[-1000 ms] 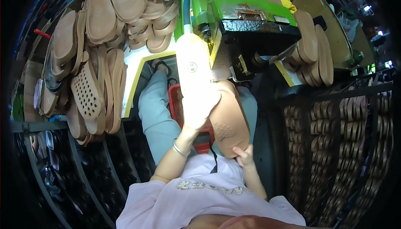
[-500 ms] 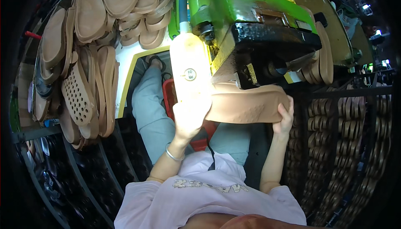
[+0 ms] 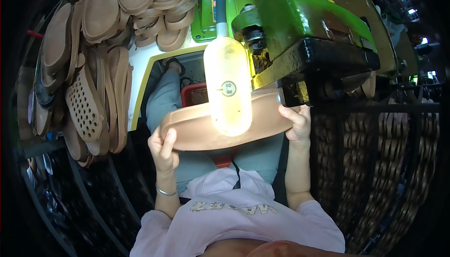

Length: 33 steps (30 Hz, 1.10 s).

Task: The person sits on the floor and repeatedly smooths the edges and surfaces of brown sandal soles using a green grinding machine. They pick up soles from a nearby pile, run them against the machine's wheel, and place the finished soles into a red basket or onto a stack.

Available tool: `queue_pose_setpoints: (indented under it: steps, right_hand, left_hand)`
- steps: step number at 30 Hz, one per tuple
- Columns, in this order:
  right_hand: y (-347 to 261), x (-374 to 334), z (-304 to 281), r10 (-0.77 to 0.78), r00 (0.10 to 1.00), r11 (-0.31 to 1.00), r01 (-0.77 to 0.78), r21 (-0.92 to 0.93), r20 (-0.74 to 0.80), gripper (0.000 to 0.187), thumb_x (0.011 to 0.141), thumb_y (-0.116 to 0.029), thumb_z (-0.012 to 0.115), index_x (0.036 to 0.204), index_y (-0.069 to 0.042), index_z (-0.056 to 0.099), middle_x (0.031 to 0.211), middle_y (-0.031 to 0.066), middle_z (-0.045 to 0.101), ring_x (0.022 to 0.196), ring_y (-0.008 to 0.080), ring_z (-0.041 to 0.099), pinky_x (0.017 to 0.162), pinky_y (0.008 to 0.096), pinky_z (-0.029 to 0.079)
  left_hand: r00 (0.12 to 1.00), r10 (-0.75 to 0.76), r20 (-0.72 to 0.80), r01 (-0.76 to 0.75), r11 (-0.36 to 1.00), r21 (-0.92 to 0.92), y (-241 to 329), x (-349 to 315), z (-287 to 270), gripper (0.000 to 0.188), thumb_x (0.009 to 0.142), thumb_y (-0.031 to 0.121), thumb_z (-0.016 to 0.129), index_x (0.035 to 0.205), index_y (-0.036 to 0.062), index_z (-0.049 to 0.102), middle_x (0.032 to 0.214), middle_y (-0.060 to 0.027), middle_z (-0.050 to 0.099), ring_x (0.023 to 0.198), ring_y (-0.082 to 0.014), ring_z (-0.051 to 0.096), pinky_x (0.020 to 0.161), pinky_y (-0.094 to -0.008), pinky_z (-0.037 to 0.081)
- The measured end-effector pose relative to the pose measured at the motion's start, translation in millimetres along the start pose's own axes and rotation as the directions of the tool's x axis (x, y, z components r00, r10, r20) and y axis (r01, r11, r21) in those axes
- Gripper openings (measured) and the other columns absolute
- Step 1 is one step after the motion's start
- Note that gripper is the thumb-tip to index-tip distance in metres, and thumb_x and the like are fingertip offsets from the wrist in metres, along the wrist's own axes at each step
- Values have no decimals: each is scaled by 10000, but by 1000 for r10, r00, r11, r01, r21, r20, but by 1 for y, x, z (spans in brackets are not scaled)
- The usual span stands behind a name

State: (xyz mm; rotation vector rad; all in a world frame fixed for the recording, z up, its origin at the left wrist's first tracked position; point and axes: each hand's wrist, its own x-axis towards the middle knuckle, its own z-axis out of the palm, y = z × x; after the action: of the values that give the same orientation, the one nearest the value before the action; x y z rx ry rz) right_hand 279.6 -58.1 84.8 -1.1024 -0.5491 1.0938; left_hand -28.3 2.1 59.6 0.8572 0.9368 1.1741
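Below lit lamp (image 3: 228,74), beside green machine (image 3: 300,18), tan sole (image 3: 194,128) held crosswise: left hand (image 3: 164,153) grips one end, right hand (image 3: 298,125) other. Seems unfinished, being in hand; sole pile (image 3: 101,15) at left: done or waiting, cannot tell.

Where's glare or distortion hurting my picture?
Head view: the lamp glares yellow-white, hiding part of the tan sole behind it; head view: the right-side racks bend near the dark rim; head view: left hand and right hand read clearly.
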Motion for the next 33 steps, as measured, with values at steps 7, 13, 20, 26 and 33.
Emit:
queue_pose_setpoints:
  steps: [7, 13, 20, 26, 33]
  right_hand:
    - [-15, 8, 59, -123, 989, 975, 137, -176, 86, 442, 655, 47, 762, 1050, -2, 570, 994, 82, 644, 903, 148, 624, 833, 283, 493]
    - [5, 19, 68, -164, 977, 913, 203, -353, 138, 519, 661, 12, 790, 1113, 7, 535, 995, 89, 631, 905, 166, 619, 815, 278, 500]
    - [41, -44, 43, -128, 990, 955, 106, -277, -62, 528, 768, -34, 731, 1213, 42, 457, 1075, 117, 606, 976, 189, 599, 842, 294, 497]
    - [77, -164, -15, 434, 901, 890, -431, -147, -15, 548, 706, -125, 772, 1156, 69, 528, 1078, 137, 619, 1012, 194, 595, 887, 322, 471]
    - [26, -170, -67, 44, 898, 999, -53, -9, -438, 405, 731, -81, 701, 1080, 48, 541, 1001, 106, 618, 897, 178, 609, 826, 298, 491]
  left_hand:
    - [931, -303, 203, 305, 952, 22, -25, -37, -47, 448, 820, 153, 690, 1171, -83, 541, 1081, -131, 624, 996, -172, 592, 909, -299, 448]
    - [736, -223, 639, 75, 965, 251, -12, 5, 32, 581, 759, 110, 744, 1249, -74, 491, 1167, -108, 599, 1060, -152, 552, 935, -307, 433]
    - [895, -13, 445, -98, 969, 225, -19, 29, 106, 326, 861, 74, 622, 1153, -66, 590, 1053, -97, 640, 938, -128, 583, 882, -261, 450]
    - [971, 36, 236, -81, 980, 182, -31, 3, 102, 152, 834, 23, 646, 958, -65, 641, 863, -44, 640, 775, -92, 568, 728, -236, 460]
    - [970, -87, 226, 69, 994, 86, -39, -13, 101, 441, 828, -62, 591, 1245, -96, 451, 1148, -166, 587, 1035, -179, 589, 911, -279, 458]
